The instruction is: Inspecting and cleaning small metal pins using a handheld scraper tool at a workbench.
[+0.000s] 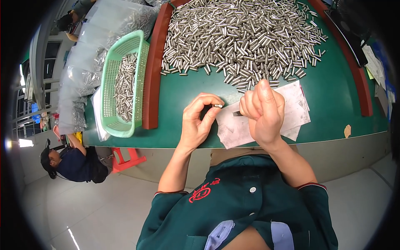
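Thumb and forefinger of my left hand [197,118] are pinched on a small shiny metal pin [218,106], just above the green tabletop. To its right, my right hand [266,111] is closed with the palm side turned up. A short dark, flat-ended tool [237,113] sticks out from its left side; the rest of the tool is hidden by the fingers, so its kind is unclear. Beneath the right hand lie smudged white paper sheets [233,132]. Just beyond the hands spreads a large heap of short metal pins [246,37].
A green plastic basket [109,93] partly filled with pins stands left of a red-brown rail [152,83]. Another rail [354,66] borders the right. Clear bags [85,54] of metal parts line the far left. A seated person [75,162] is beyond, near a red stool [127,160].
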Tool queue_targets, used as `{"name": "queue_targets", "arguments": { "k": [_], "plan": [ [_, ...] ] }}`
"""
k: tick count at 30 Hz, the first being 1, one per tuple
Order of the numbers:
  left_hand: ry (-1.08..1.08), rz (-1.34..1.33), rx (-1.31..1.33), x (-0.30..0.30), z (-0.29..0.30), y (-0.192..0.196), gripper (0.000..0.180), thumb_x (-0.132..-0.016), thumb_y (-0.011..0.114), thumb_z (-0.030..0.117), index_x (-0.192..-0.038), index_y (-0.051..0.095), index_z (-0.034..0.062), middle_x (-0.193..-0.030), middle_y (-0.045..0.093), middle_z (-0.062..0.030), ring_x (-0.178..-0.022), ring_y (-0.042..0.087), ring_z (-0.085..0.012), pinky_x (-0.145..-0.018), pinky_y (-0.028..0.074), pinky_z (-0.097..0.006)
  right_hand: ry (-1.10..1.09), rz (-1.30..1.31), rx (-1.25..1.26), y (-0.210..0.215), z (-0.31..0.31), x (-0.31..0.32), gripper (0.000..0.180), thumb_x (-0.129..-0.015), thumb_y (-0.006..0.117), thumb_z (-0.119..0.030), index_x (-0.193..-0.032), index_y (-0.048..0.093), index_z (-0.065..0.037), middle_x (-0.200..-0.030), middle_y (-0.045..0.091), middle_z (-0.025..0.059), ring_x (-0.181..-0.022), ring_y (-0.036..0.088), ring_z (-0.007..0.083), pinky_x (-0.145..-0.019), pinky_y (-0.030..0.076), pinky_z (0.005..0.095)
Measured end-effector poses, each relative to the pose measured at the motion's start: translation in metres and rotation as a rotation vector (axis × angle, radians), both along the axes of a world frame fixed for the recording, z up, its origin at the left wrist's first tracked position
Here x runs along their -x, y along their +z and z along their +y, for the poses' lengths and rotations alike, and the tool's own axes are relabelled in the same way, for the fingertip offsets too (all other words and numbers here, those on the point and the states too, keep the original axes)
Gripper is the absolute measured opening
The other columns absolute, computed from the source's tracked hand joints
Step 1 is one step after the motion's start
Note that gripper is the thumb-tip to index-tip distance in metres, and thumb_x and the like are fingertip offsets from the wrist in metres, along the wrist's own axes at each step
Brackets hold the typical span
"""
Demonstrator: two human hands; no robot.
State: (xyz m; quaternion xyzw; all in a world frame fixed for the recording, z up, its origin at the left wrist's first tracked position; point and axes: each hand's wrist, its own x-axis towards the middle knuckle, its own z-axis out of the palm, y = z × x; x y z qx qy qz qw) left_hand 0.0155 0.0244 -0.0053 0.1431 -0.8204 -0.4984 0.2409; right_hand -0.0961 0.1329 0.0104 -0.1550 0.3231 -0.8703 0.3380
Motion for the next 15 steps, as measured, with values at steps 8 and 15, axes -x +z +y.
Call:
{"name": "queue_targets", "arguments": {
  "k": [8,15],
  "plan": [
    [0.025,-0.044,-1.123,-0.006,-0.006,0.018,0.022,-0.084,0.050,0.011,-0.102,0.052,-0.0028,-0.086,0.060,-0.0130,-0.072,0.059,-0.0137,-0.068,0.049,-0.025,0.011,0.003,-0.015,-0.001,0.000,0.000,0.042,-0.091,0.034,-0.019,-0.052,0.024,-0.010,-0.043,0.024,-0.0034,-0.040,0.018,0.0051,-0.039,0.018,0.0232],
    [0.021,-0.108,-1.215,-0.006,-0.008,0.016,0.029,-0.085,0.048,0.017,-0.103,0.050,-0.0066,-0.092,0.060,-0.0169,-0.076,0.061,-0.0164,-0.070,0.050,-0.025,0.011,0.048,-0.032,-0.001,-0.001,0.000,0.041,-0.092,0.029,-0.023,-0.053,0.026,-0.011,-0.042,0.022,-0.0033,-0.038,0.014,0.0058,-0.038,0.016,0.0228]
  ]
}}
